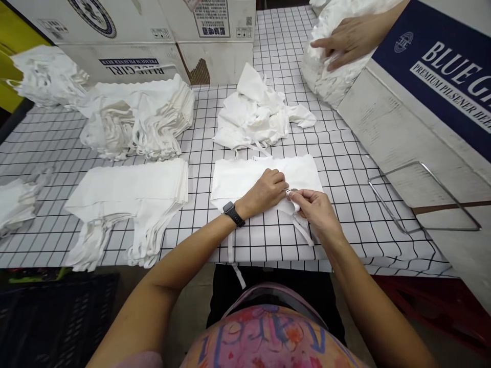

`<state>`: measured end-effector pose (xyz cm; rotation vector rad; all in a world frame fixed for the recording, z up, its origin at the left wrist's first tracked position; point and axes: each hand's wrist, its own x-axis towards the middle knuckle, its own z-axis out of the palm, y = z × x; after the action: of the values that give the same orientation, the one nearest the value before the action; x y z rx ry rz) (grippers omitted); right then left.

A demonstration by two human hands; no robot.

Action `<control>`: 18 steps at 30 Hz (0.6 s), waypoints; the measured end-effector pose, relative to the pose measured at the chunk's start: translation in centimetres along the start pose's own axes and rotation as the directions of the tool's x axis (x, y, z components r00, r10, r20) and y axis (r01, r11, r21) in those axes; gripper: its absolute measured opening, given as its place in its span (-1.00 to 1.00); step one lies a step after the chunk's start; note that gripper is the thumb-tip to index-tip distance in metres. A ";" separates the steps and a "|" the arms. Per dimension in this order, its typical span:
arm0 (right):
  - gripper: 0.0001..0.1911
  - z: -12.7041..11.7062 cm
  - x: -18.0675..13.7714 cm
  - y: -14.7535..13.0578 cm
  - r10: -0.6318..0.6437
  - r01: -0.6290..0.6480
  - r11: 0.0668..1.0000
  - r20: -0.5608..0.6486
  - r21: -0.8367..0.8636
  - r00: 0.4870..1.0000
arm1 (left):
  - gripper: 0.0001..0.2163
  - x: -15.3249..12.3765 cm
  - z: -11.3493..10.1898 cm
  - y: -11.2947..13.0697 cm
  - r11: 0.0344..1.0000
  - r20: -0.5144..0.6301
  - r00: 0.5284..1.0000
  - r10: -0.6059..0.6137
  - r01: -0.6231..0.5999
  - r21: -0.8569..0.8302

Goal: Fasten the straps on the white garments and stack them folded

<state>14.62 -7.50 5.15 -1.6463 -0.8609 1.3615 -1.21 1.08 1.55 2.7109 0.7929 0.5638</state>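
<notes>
- Right hand [316,209], right of centre: thumb and forefinger pinching a white shoulder strap [295,206].
- Left hand [267,189], centre: fingers curled beside that strap; cannot tell its grip.
- White strappy top [236,178]: centre, spread on the checked tablecloth [264,237], under both hands.

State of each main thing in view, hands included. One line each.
Left hand: curled, fingertips hidden
Right hand: pinching a white strap
Front garment: body spread flat
Smartwatch: worn on left wrist, screen dark
Front-left garment stack: layered flat
Rear-left garment stack: piled thick
Middle garment heap: crumpled
Checked tablecloth: spread out
Rear carton: surface torn, brown showing
Co-worker's hand: resting on white pile
</notes>
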 end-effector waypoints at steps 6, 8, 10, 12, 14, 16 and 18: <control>-0.59 0.1 0.1 -0.7 -0.027 0.025 0.998 -0.022 -0.062 0.999 | -0.78 0.0 -0.2 0.3 1.000 0.015 1.000 0.015 -0.015 0.015; -0.62 0.0 0.4 -0.6 -0.020 0.018 0.998 -0.023 -0.066 1.000 | -0.77 -0.1 -0.2 0.3 0.999 0.009 1.000 0.025 -0.026 0.032; -0.67 -0.1 0.6 -0.4 -0.004 0.002 0.998 -0.028 -0.070 1.000 | -0.77 -0.1 -0.2 0.4 0.999 0.001 1.000 0.030 -0.030 0.045; -0.72 -0.1 0.7 -0.3 0.017 -0.020 0.997 -0.036 -0.073 0.999 | -0.76 0.0 -0.2 0.4 0.998 -0.002 1.000 0.030 -0.030 0.046; -0.74 -0.1 0.8 -0.3 0.029 -0.032 0.997 -0.036 -0.076 0.999 | -0.76 0.0 -0.2 0.4 0.999 -0.006 1.000 0.027 -0.027 0.040; -0.74 0.0 0.7 -0.4 0.016 -0.020 0.996 -0.044 -0.089 0.999 | -0.74 0.0 -0.3 0.5 0.998 -0.017 0.999 0.037 -0.036 0.047; -0.74 0.1 0.7 -0.5 -0.003 -0.005 0.993 -0.069 -0.118 0.998 | -0.72 0.0 -0.4 0.7 0.996 -0.039 0.998 0.056 -0.052 0.074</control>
<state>14.62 -6.67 5.32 -1.7740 -0.9151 1.2671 -1.07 0.54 2.14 2.8033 0.7668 0.6164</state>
